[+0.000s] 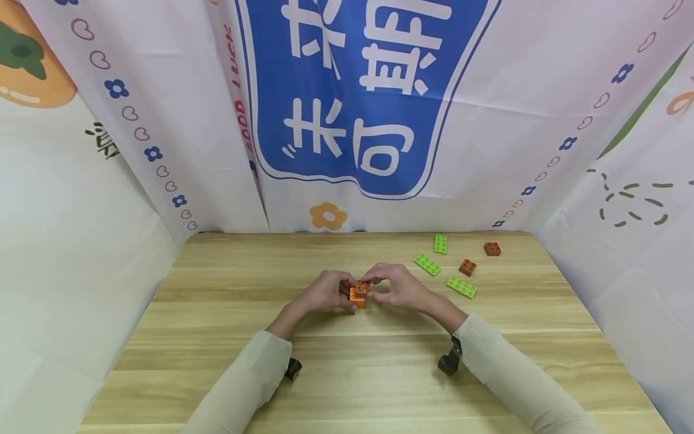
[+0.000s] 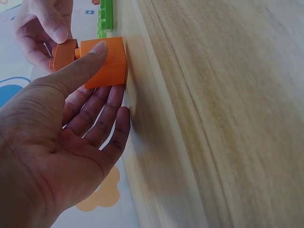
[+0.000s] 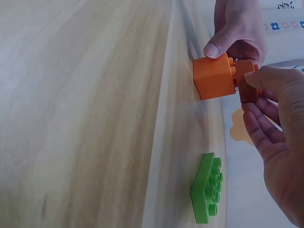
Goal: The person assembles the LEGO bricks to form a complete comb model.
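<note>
Near the middle of the table, my left hand (image 1: 328,291) grips a bright orange block (image 3: 213,78) between thumb and fingers; the block stands on the wood. Across from it, my right hand (image 1: 398,286) pinches a smaller brown brick (image 3: 246,80) by its sides. In the right wrist view the brown brick sits over the orange block's studs, slightly tilted, with studs showing between the two. The left wrist view shows my left thumb (image 2: 90,61) lying along the orange block's side.
On the right of the wooden table (image 1: 347,374) lie several green bricks, among them one (image 1: 461,287) nearest my right hand. Two brown bricks, one (image 1: 467,267) nearer and one (image 1: 492,249) farther, lie beside them. Printed cloth (image 1: 477,163) hangs behind the table.
</note>
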A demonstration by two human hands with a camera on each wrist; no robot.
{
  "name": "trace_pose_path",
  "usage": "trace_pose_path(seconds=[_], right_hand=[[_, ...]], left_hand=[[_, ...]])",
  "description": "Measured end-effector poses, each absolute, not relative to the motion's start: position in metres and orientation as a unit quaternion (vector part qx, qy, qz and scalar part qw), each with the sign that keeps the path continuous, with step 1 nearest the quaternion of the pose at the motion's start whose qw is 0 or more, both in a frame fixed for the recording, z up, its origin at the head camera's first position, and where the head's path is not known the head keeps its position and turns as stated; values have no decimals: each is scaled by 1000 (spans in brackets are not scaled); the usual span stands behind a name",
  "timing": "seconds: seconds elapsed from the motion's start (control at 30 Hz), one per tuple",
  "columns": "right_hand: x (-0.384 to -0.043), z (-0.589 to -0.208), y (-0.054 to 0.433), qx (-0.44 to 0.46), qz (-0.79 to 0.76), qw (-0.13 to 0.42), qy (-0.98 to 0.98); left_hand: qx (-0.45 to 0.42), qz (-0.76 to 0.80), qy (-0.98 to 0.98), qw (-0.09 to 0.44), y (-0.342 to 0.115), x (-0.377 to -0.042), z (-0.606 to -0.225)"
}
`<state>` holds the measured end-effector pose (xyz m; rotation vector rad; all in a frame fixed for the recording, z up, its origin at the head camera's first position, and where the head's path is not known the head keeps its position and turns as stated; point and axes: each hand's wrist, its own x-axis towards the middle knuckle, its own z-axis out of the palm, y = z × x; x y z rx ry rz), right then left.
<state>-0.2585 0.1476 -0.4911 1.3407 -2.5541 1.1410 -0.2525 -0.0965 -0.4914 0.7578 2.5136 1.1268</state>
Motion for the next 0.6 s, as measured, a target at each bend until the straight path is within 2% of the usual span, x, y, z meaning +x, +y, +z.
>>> trace_pose_path(seconds=[0.6], right_hand=[[-255,-493,142,443,359,24,-821]], left_hand=[[277,390,867,136,-97,-253,-493]])
